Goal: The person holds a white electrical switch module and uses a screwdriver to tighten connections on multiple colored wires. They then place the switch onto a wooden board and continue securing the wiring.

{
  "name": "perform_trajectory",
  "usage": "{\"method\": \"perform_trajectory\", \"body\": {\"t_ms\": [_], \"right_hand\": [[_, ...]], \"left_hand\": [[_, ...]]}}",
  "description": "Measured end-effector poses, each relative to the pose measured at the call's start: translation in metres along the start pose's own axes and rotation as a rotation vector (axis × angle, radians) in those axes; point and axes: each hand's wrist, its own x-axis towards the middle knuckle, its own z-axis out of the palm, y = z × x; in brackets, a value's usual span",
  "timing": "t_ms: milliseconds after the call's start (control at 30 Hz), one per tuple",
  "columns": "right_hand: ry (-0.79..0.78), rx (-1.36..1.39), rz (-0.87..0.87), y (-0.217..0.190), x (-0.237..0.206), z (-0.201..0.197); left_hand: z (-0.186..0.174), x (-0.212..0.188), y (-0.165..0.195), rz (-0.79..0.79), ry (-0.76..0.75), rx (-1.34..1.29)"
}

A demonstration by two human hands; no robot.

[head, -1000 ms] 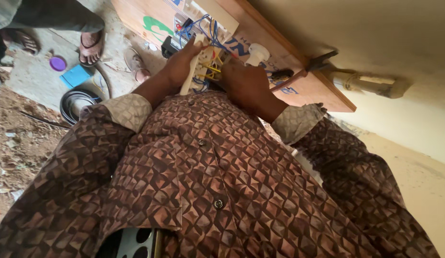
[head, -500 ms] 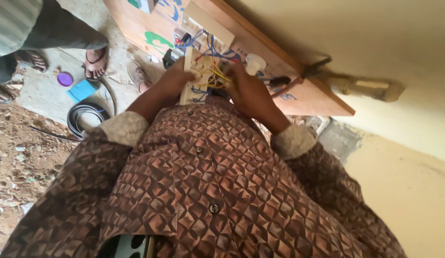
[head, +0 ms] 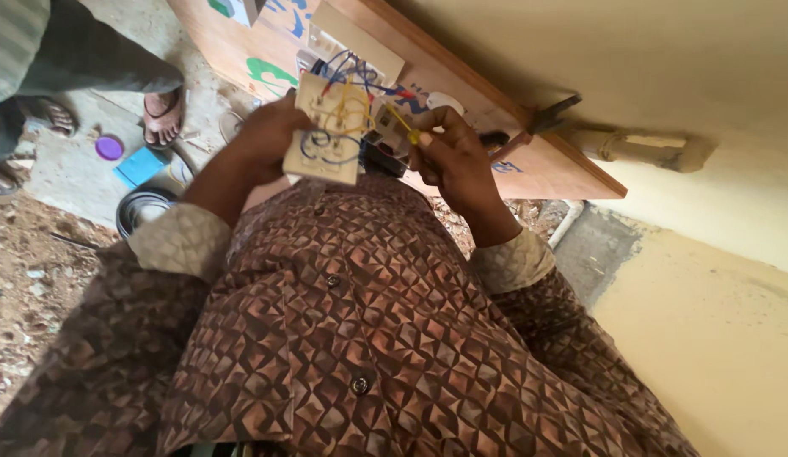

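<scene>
You are holding a cream switch plate point(head: 325, 140) up in front of your chest, at about 11 o'clock from the middle of the view, its back turned toward you with yellow, blue and red wires point(head: 347, 101) looping across it. Your left hand point(head: 263, 140) is gripping the plate by its 9 o'clock edge, fingers wrapped behind it. Your right hand point(head: 457, 156) is sitting just at 3 o'clock of the plate, closed around a screwdriver point(head: 404, 127) with a yellow handle whose tip is pointing toward the wires; whether the tip is touching a terminal is hard to tell, as the wires are crowding it. Beyond your hands, at 12 o'clock, a wooden board point(head: 529, 161) is running across the view, with a white box point(head: 356, 42) fixed on it. At 9 o'clock, on the ground, a black cable coil point(head: 140, 207), a blue box point(head: 140, 165) and a purple lid point(head: 110, 147) are lying near another person's sandalled foot point(head: 164, 114). Your patterned brown shirt point(head: 369, 338) is filling the lower half of the view.
</scene>
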Motion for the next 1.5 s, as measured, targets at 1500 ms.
{"method": "perform_trajectory", "body": {"t_ms": [1500], "right_hand": [[-0.259,-0.361,-0.364,-0.008,0.025,0.030]], "left_hand": [[0.073,-0.022,0.062,-0.042,-0.120,0.061]]}}
